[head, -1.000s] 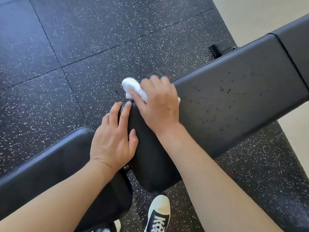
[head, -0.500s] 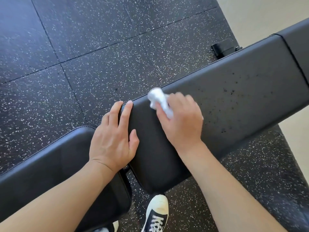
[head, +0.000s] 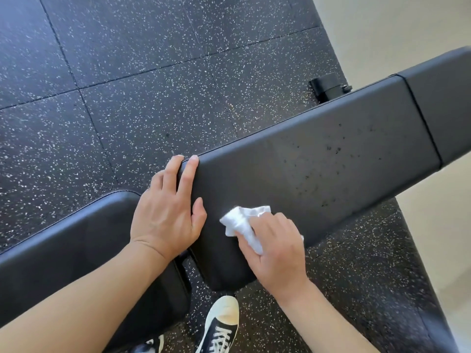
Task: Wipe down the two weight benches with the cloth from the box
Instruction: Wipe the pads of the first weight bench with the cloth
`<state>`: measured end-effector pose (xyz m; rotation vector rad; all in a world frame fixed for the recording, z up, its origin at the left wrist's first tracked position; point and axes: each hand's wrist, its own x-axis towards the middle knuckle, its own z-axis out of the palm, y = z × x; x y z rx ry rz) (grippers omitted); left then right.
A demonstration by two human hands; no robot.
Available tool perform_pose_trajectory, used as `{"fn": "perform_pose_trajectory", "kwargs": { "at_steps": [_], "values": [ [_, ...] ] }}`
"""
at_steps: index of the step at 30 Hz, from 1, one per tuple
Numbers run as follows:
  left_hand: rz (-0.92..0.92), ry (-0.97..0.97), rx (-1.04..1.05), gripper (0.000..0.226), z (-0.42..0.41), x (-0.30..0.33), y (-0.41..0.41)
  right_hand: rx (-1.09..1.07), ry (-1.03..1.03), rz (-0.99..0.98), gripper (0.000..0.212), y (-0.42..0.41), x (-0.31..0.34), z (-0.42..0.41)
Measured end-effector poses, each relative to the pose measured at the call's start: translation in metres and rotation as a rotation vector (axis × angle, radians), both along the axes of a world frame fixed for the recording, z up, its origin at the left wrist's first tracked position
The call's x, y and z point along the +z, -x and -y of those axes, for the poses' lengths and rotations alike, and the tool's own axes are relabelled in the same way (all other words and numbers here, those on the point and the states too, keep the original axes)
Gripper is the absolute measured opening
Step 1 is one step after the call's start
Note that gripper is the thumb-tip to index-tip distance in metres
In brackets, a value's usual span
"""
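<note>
1. A second padded bench (head: 63,245) lies under the person's left forearm, its rounded end just left of the left hand; it stands untouched by the cloth at this moment, and whether it has been cleaned cannot be told.
2. The left hand (head: 168,207) lies flat on the near end of the long bench pad (head: 318,169), fingers straight and slightly spread, the fingertips reaching over the far corner. It holds nothing; it looks to be steadying the pad.
3. Just right of that hand's thumb, the white cloth (head: 240,220) is bunched against the pad near its front edge.
4. The right hand (head: 277,248) grips the cloth, its fingers curled around the wad and pressing it onto the vinyl.
5. Beyond the right hand, farther along the pad, dark specks (head: 328,161) dot the surface. A thorough job would likely mean carrying overlapping strokes out to that patch, keeping firm pressure and turning the cloth to a fresh face.
6. A black-and-white sneaker (head: 220,324) stands on the speckled rubber floor (head: 153,85) below both hands.
</note>
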<state>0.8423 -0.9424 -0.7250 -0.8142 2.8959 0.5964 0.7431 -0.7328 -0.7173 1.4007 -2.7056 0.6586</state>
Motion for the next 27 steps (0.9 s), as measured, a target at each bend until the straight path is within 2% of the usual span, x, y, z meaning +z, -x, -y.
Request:
{"fn": "perform_pose_trajectory", "kwargs": {
  "at_steps": [5, 10, 14, 20, 27],
  "values": [
    [0.003, -0.031, -0.005, 0.075, 0.001, 0.001, -0.001, 0.036, -0.027, -0.106, 0.022, 0.019, 0.001, 0.018],
    [0.004, -0.032, -0.015, 0.075, 0.001, 0.002, 0.000, -0.126, -0.002, -0.064, 0.026, 0.080, 0.008, 0.111],
    [-0.012, -0.041, -0.003, 0.076, 0.002, 0.002, -0.002, -0.159, -0.042, -0.042, 0.030, 0.099, 0.005, 0.158],
    [-0.010, -0.064, 0.016, 0.076, 0.001, 0.008, -0.002, -0.132, -0.003, -0.001, 0.035, 0.096, 0.007, 0.147],
    [-0.049, -0.087, 0.066, 0.070, -0.006, 0.022, 0.004, 0.001, -0.035, 0.131, 0.017, 0.046, 0.016, 0.053]
  ]
}}
